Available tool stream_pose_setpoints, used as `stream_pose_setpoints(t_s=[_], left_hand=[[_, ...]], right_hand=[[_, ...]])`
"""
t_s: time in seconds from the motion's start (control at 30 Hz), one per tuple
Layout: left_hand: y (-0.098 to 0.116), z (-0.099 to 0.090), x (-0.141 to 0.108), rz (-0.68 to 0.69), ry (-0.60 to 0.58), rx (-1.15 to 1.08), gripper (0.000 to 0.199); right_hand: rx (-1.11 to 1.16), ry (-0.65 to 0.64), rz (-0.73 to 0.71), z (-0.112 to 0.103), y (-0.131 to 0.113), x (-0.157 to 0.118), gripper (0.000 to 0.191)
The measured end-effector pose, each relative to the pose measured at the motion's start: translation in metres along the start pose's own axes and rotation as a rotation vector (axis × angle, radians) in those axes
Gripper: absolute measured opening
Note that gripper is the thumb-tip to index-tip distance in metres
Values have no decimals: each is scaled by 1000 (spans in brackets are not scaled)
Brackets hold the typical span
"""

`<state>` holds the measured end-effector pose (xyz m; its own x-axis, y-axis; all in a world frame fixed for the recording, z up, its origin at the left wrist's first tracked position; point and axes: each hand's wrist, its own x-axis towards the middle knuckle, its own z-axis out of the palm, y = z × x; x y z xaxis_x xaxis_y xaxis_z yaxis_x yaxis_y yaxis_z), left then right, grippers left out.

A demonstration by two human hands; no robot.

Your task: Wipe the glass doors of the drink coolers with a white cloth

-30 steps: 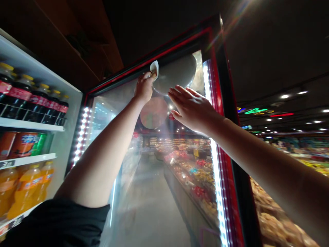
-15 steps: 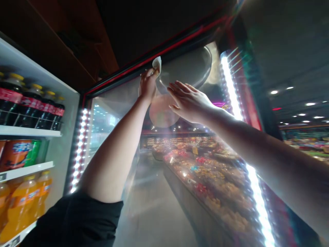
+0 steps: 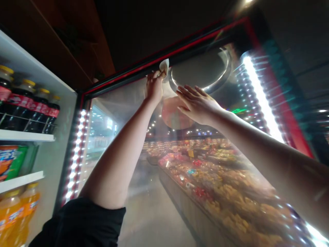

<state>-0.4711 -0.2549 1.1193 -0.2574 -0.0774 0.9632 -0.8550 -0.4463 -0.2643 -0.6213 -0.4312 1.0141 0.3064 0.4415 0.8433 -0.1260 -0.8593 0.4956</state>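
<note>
My left hand [image 3: 154,88] reaches high to the upper edge of a glass door [image 3: 150,206]. Its fingers are closed around a crumpled white cloth [image 3: 164,64], which may be paper, just below the black and red door frame [image 3: 144,70]. To the right and slightly lower, my right hand [image 3: 199,105] lies flat against the pane, fingers stretched out, with nothing in it. Just above it is a large oval shape [image 3: 200,70] with a shiny rim at the glass. A paler round patch [image 3: 176,113] shows between my wrists.
On the left stand cooler shelves [image 3: 27,135] with dark cola bottles [image 3: 20,99], cans or packs [image 3: 11,159] and orange drink bottles [image 3: 28,206]. Bright light strips [image 3: 263,97] run along the door's sides. Through the glass, a long goods display [image 3: 218,185] appears beside an aisle.
The view has shifted, so the door's right side shows more and both hands sit slightly further right in the picture. The left hand still grips the cloth; the right stays spread on the glass.
</note>
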Motion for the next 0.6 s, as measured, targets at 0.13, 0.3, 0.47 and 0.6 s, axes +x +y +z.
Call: stream_pose_setpoints(t_s=[0.13,0.3,0.47,0.6], left_hand=[[1,6,-15,-16,17,-69,54],[12,1,-12,-37,-32,-53,46],[8,-13,-8,-71,-85,-4,51],[5,-18,-19,-59,-76,-2,53]], right_hand=[[-11,4,43,0,-4,-1,75],[-37,45,100,3,-32,8,78],[5,39,115,15,-45,26,80],[24,53,105,27,-37,31,82]])
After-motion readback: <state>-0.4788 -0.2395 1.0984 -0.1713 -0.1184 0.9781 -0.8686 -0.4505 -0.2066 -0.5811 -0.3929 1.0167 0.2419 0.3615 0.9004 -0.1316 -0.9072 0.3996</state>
